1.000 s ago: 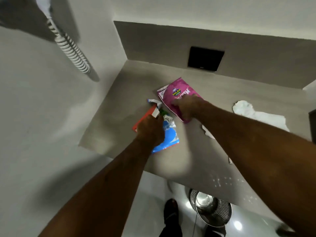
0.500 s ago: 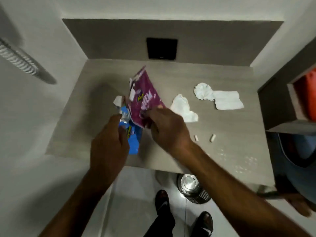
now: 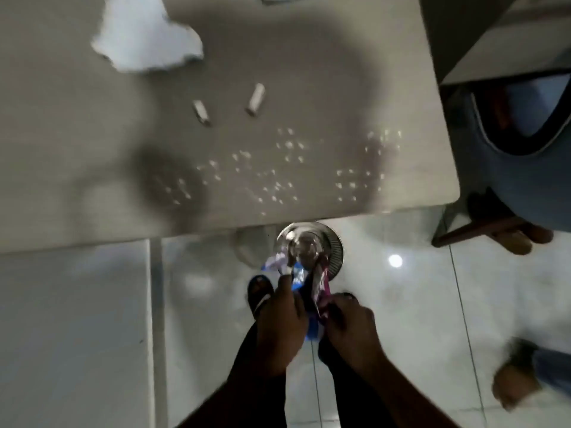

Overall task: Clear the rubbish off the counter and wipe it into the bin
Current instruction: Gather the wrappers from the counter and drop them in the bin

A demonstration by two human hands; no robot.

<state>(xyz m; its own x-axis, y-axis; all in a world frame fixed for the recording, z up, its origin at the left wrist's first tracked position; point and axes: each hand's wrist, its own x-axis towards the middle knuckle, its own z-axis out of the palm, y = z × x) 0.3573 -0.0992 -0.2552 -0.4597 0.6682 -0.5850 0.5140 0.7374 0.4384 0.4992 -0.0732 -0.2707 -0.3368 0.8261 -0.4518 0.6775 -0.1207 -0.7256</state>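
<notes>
Domestic interior, probably a home: I stand on glossy white floor tiles [image 3: 77,319] at a grey built-in counter [image 3: 92,165], small steel bin [image 3: 335,247] underneath.

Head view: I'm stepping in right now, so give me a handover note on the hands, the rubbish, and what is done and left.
Left hand: gripping the blue wrapper.
Right hand: gripping the purple wrapper.
Both wrappers are held just above the metal bin on the floor below the counter edge, not yet dropped.
Left on the counter: crumpled tissue, two small white stubs, scattered crumbs.
Next: drop the wrappers, clear the rest, wipe.
</notes>
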